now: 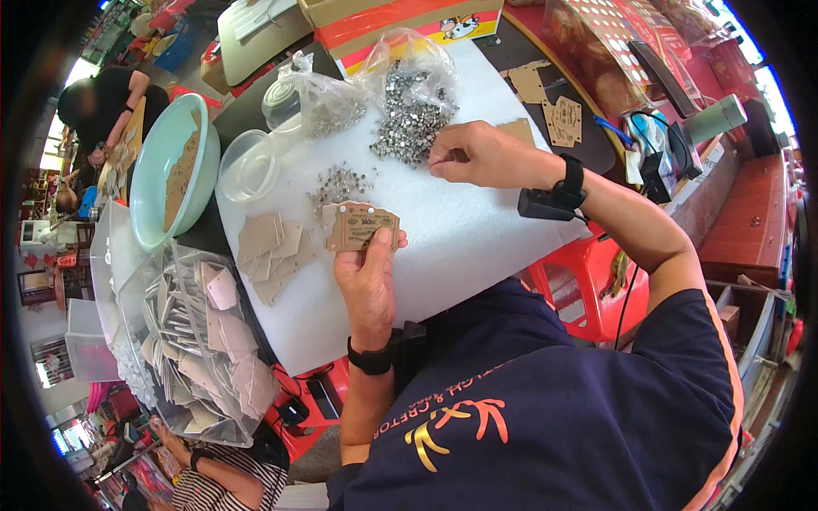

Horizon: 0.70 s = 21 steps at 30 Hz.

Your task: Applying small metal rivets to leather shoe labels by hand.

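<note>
Nearest the camera, a dark blue shirt (pixel 545 409) with an orange print is seen at 5 o'clock. From it the left hand (pixel 368 277) is stretched up to the middle of the picture, its fingers clamped on a brown card tag (pixel 363 226), which is held flat over the white pad (pixel 460 230). Small silver studs are seen along the upper edge of the tag. At 9 o'clock of this tag, a loose pile of plain brown tags (pixel 271 254) is laid on the pad.

At 12 o'clock of the centre, the right hand (pixel 481 155) is placed at the edge of a heap of silver studs (pixel 411 119); its fingertips are pinched together at the heap, but whether a stud is held cannot be told. The heap is partly covered by an open clear bag (pixel 407 55). A smaller scatter of studs (pixel 339 182) is seen between the heap and the held tag.

At 8 o'clock, a clear box (pixel 192 358) filled with pale tags is placed. At 10 o'clock a mint green bowl (pixel 162 175) is seen, and at 12 o'clock a carton (pixel 400 19) with an orange and yellow band.
</note>
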Each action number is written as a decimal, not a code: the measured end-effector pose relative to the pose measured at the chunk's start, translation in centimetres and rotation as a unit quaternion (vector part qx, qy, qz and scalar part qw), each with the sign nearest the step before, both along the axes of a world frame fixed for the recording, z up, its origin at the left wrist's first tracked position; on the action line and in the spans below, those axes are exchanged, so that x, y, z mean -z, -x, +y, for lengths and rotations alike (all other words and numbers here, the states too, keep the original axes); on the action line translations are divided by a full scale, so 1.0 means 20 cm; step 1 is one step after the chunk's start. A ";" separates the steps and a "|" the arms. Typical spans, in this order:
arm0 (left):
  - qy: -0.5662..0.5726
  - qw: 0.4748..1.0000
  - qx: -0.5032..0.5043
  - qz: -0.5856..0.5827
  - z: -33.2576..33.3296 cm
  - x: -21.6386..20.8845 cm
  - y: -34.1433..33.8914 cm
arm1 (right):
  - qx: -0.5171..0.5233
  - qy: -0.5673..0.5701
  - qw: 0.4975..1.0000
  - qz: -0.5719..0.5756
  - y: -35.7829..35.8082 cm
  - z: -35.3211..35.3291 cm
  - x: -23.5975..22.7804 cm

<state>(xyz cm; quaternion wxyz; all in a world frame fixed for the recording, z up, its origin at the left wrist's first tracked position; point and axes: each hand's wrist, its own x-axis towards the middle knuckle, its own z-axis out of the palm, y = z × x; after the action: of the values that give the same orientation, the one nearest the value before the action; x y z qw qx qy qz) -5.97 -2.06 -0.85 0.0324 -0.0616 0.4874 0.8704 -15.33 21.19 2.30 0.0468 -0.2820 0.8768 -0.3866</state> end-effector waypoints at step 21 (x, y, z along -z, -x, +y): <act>0.070 0.994 -0.027 0.074 0.11 -0.18 0.04 | 0.040 0.325 0.867 -0.376 -0.22 -0.20 -0.12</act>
<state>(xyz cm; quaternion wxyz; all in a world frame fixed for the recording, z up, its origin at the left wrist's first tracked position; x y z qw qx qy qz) -6.78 0.18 2.68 -0.0319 -0.0127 0.5461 0.8370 -10.86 17.10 4.72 0.2635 -0.0794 0.6281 -0.7278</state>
